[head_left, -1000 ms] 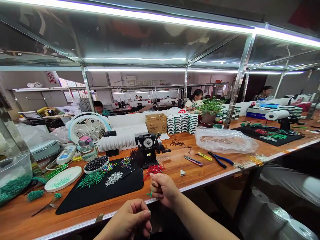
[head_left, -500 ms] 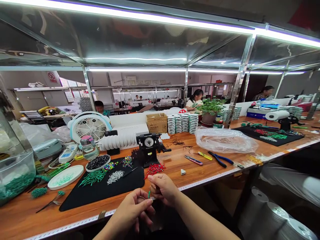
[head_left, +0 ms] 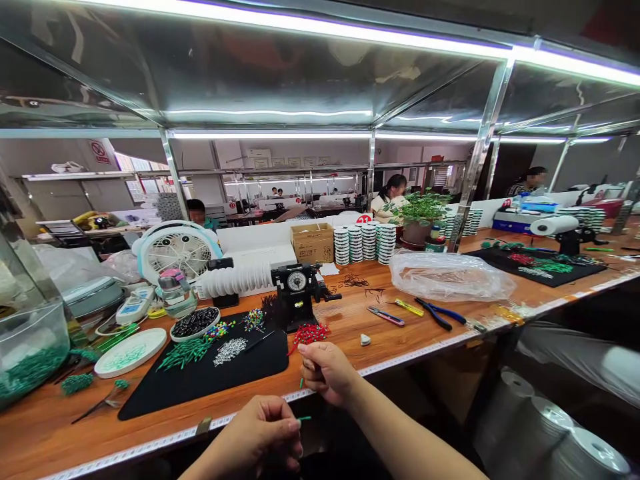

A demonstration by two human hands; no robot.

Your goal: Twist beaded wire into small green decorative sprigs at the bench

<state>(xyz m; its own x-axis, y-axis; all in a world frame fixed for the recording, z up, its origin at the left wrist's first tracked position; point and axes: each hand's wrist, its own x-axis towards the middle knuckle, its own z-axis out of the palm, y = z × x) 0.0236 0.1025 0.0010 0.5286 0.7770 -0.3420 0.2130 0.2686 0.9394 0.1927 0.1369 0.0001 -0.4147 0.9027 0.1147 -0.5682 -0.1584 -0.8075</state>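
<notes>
My left hand [head_left: 267,430], below the bench's front edge, has thumb and index pinched on a slim green piece [head_left: 305,418] that pokes out to the right. Higher and to the right, my right hand [head_left: 327,373] is closed, its fingers curled. Another small green piece [head_left: 301,383] shows just under those fingers. Beyond the right fingertips lies a pile of red pieces [head_left: 311,333]. The black mat [head_left: 200,390] to the left carries slender green pieces [head_left: 183,354], small silvery pieces [head_left: 230,351] and coloured beads [head_left: 255,320].
A hand-cranked counter machine [head_left: 299,293] holding a row of white spools [head_left: 237,280] stands behind the mat. White dishes [head_left: 131,353] sit leftward. A cutter knife [head_left: 385,316], pliers [head_left: 435,313] and a plastic bag [head_left: 450,277] lie right. Co-workers sit beyond the partition.
My hands have moved apart. The left one has dropped down and left with a green piece; the right one has shifted slightly right.
</notes>
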